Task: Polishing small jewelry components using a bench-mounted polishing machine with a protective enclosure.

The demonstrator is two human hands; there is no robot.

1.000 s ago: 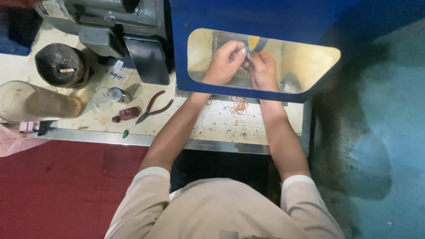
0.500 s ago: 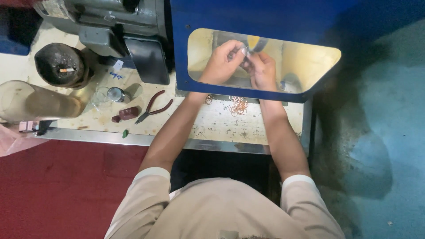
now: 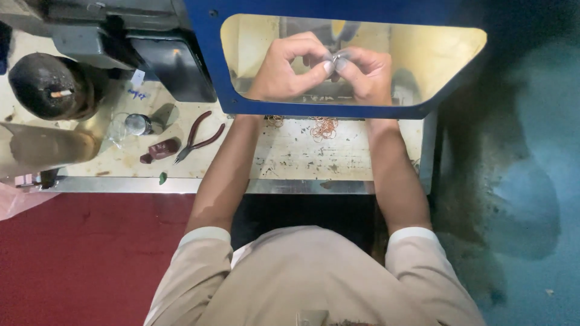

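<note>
L→R on the surface (image 3: 290, 163): 1 dark round pot (image 3: 45, 84) far left w/ a small stub on top, 1 small glass jar (image 3: 136, 124), 1 dark reddish block (image 3: 162, 148), 1 pair red-handled pliers (image 3: 198, 137) lying flat, jaws toward the near edge, all parked left, prob so they stay within reach but off the work zone. Centre: loose pile of thin copper-coloured wire rings (image 3: 325, 127) just outside the blue guard (image 3: 208, 66), too tangled to count.

Both hands are inside the guard's window, lit yellow. Left hand (image 3: 284, 69): grip pinched, thumb + forefinger closed on a small metal piece (image 3: 334, 58). Right hand (image 3: 368, 75): grip likewise pinched on the same piece from the other side, fingertips of both hands touching. Piece is held up off the surface, between the 2 hands, prob to keep it in the light and at eye line. Can't tell its shape: too small.
</note>
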